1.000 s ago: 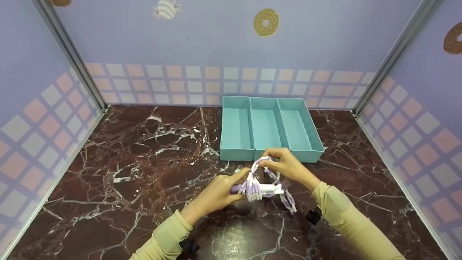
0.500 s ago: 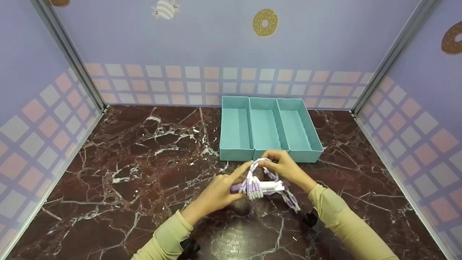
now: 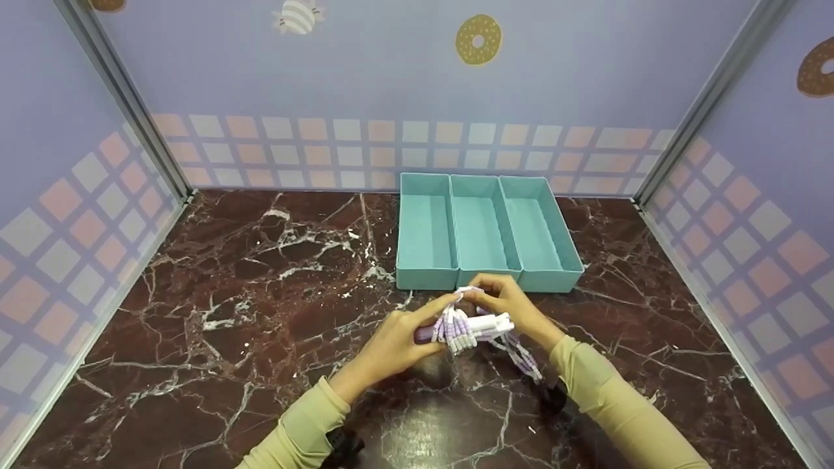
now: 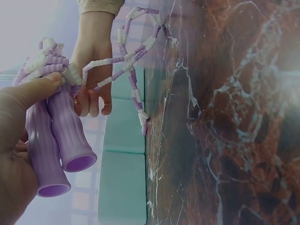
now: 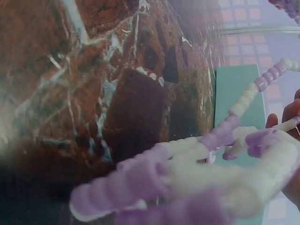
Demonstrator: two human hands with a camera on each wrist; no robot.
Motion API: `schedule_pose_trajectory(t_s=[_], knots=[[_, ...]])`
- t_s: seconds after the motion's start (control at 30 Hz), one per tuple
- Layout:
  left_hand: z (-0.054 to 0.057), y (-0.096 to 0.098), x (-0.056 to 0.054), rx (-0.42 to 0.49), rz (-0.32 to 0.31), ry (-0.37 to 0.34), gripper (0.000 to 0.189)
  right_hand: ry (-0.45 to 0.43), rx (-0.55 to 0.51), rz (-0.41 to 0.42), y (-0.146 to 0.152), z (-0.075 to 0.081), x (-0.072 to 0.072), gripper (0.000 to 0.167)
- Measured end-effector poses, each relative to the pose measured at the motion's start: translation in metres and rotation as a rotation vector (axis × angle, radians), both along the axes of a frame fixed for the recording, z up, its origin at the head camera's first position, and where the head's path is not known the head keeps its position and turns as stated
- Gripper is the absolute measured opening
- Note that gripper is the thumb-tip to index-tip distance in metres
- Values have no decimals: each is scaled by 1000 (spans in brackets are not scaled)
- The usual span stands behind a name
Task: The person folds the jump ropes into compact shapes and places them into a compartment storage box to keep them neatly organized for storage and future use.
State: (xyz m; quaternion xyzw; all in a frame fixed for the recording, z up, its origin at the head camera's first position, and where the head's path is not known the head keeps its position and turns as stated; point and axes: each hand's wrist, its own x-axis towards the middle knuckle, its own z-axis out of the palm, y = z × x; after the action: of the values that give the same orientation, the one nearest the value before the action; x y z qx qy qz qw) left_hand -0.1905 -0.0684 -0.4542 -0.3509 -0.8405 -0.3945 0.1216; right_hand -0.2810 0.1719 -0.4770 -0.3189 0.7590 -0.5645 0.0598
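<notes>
A beaded jump rope (image 3: 461, 333) in purple and white is held above the table between both hands. My left hand (image 3: 396, 340) grips its two purple handles (image 4: 72, 133) side by side, the thumb pressed on beads wound around them. White ends stick out of the coil toward the right in the head view. My right hand (image 3: 503, 301) pinches a stretch of the rope just above the coil, close to the left fingertips. Loose beaded loops (image 4: 133, 58) hang below the right hand, and they loom large and blurred in the right wrist view.
Behind the hands, a teal tray (image 3: 427, 279) with three long compartments stands against the back wall. Dark red marbled tabletop (image 3: 260, 312) spreads around it. Patterned lilac panels (image 3: 365, 71) enclose the back and both sides.
My right hand has moved slightly left and down, drawing the raised loop of beads smaller and closer to the handles. The white ends have tilted upward. My left hand keeps its grip.
</notes>
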Motion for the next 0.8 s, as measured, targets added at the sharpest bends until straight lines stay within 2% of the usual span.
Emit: schedule_pose_trajectory(t_s=[0.2, 0.33, 0.43, 0.53, 0.67, 0.8], knots=[[-1, 1, -3, 80, -12, -15, 68, -5, -52, 4, -2, -11, 0, 15], [0, 1, -5, 134, -9, -69, 63, 8, -61, 11, -2, -14, 1, 17], [2, 1, -7, 177, -6, -127, 60, 25, -76, 24, -1, -16, 1, 11], [4, 1, -8, 222, -6, -189, 59, 39, -49, -15, 0, -18, 2, 12], [5, 1, -9, 277, 13, -268, 62, 1, 36, -117, -2, -18, 5, 16], [5, 1, -11, 320, 24, -329, 62, -41, 102, -150, -3, -16, 8, 21]])
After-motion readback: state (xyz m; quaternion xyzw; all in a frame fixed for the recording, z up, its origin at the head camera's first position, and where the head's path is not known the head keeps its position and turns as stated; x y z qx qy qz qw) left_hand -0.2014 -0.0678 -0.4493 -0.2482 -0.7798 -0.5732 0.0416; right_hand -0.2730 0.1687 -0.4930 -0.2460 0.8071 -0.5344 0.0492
